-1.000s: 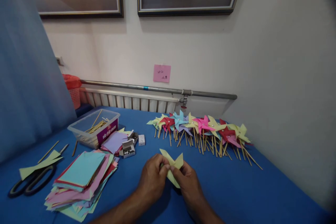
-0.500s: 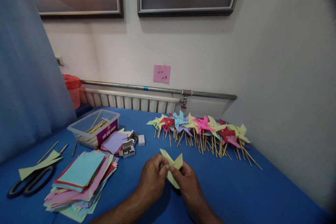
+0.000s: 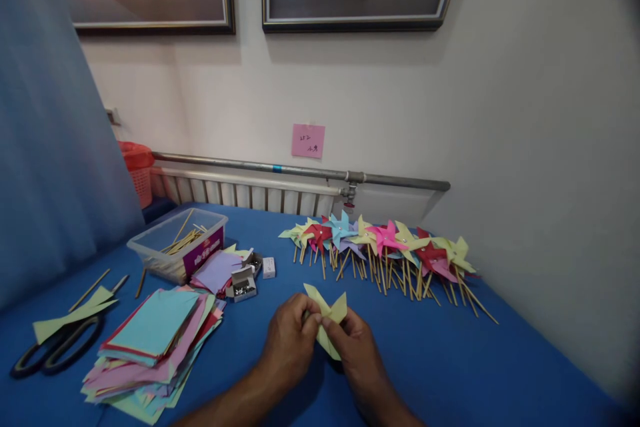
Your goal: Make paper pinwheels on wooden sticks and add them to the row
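A pale yellow paper pinwheel (image 3: 336, 307), with its blades partly folded in, is held between my two hands above the blue table (image 3: 400, 360). My left hand (image 3: 294, 330) is closed, thumb and forefinger pinching the paper near its centre. From the other side my right hand (image 3: 356, 343) grips the same paper, its thumb pressed close to the left thumb. The fingers cover the pinwheel's middle, so a pin or stick there cannot be made out. Beyond the hands lies a row of finished pinwheels (image 3: 386, 238) on wooden sticks, in several colours.
At the left are a stack of coloured paper (image 3: 153, 327), black-handled scissors (image 3: 73, 347) under a yellow paper strip, and a clear plastic box (image 3: 173, 257) of sticks. Small open boxes of pins (image 3: 243, 284) stand beside it. A radiator (image 3: 250, 190) and pipe run along the wall.
Almost nothing differs. Both hands keep their hold on the yellow pinwheel, and the whole view has shifted very slightly.
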Action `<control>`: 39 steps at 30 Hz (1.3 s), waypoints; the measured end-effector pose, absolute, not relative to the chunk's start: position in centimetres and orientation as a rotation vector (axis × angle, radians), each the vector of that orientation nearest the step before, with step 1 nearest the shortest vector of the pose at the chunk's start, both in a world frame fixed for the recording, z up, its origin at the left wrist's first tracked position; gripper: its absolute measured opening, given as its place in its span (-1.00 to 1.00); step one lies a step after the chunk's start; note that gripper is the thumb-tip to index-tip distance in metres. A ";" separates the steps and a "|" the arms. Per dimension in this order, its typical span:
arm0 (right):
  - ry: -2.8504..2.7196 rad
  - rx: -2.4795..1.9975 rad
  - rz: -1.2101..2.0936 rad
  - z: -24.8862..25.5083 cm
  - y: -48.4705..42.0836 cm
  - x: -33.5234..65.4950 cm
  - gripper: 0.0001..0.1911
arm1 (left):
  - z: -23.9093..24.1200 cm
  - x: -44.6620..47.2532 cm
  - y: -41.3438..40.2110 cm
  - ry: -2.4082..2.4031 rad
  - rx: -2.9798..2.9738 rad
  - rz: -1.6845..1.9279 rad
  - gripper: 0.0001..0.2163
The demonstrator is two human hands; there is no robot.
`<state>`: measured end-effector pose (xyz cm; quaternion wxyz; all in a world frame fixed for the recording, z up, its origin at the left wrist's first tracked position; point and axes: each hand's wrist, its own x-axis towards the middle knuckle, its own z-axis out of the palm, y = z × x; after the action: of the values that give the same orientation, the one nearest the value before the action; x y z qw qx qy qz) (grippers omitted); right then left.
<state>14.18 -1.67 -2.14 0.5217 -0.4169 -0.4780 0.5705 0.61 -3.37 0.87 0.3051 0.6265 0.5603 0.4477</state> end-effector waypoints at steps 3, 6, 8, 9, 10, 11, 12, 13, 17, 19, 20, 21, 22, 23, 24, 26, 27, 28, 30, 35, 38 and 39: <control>-1.141 -0.997 1.366 -2.0 -1.8 14.1 -0.53 | 1.0 0.6 -3.4 1.485 1.648 1.185 -0.89; -1.142 -0.980 1.371 -2.0 -1.9 14.1 -0.54 | 1.0 0.6 -3.5 1.494 1.627 1.178 -0.90; -1.143 -0.980 1.371 -2.1 -1.8 14.1 -0.56 | 1.0 0.6 -3.4 1.495 1.625 1.184 -0.91; -1.143 -0.983 1.373 -2.0 -1.8 14.1 -0.56 | 1.0 0.6 -3.4 1.493 1.626 1.191 -0.91; -1.145 -0.986 1.375 -1.9 -1.9 14.2 -0.56 | 0.9 0.6 -3.4 1.490 1.625 1.198 -0.91; -1.147 -0.991 1.378 -1.8 -1.9 14.2 -0.56 | 0.9 0.6 -3.4 1.486 1.621 1.200 -0.91; -1.149 -0.996 1.378 -1.7 -1.9 14.2 -0.55 | 0.9 0.6 -3.4 1.482 1.615 1.199 -0.91; -1.153 -0.999 1.378 -1.6 -1.9 14.2 -0.54 | 0.9 0.6 -3.4 1.481 1.608 1.197 -0.91; -1.140 -1.018 1.358 -1.5 -1.8 14.1 -0.54 | 0.8 0.7 -3.3 1.471 1.589 1.189 -0.92; -1.130 -1.040 1.345 -1.6 -1.7 14.1 -0.54 | 0.6 0.7 -3.3 1.456 1.586 1.196 -0.93; -1.129 -1.052 1.334 -1.7 -1.7 14.1 -0.55 | 0.6 0.6 -3.2 1.450 1.587 1.201 -0.94; -1.130 -1.063 1.322 -1.7 -1.6 14.1 -0.55 | 0.5 0.6 -3.2 1.449 1.588 1.205 -0.94; -1.133 -1.069 1.311 -1.8 -1.6 14.1 -0.56 | 0.5 0.6 -3.2 1.451 1.590 1.206 -0.94; -1.134 -1.069 1.303 -1.9 -1.6 14.2 -0.57 | 0.4 0.6 -3.2 1.453 1.592 1.201 -0.94; -1.138 -1.064 1.298 -1.9 -1.6 14.2 -0.58 | 0.4 0.6 -3.1 1.457 1.591 1.194 -0.94; -1.144 -1.049 1.302 -1.9 -1.6 14.2 -0.59 | 0.4 0.5 -3.1 1.460 1.588 1.182 -0.94; -1.142 -1.044 1.304 -1.8 -1.6 14.2 -0.59 | 0.4 0.5 -3.1 1.459 1.585 1.184 -0.94; -1.140 -1.042 1.306 -1.8 -1.7 14.3 -0.59 | 0.5 0.5 -3.2 1.455 1.584 1.192 -0.94; -1.134 -1.046 1.304 -1.6 -1.7 14.3 -0.58 | 0.6 0.5 -3.2 1.448 1.572 1.229 -0.94; -1.134 -1.024 1.289 -1.6 -1.7 14.4 -0.57 | 0.7 0.5 -2.8 1.409 1.356 1.293 -0.84; -1.136 -1.021 1.310 -1.7 -1.7 14.3 -0.55 | 0.7 0.7 -2.4 1.295 1.159 1.237 -0.73; -1.139 -1.031 1.315 -1.7 -1.7 14.3 -0.55 | 0.7 0.7 -2.3 1.249 1.118 1.216 -0.72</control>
<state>14.34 -1.68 -1.70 0.5308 -0.4320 -0.4773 0.5512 0.68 -2.32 0.69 0.5101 0.4644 0.5188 0.5049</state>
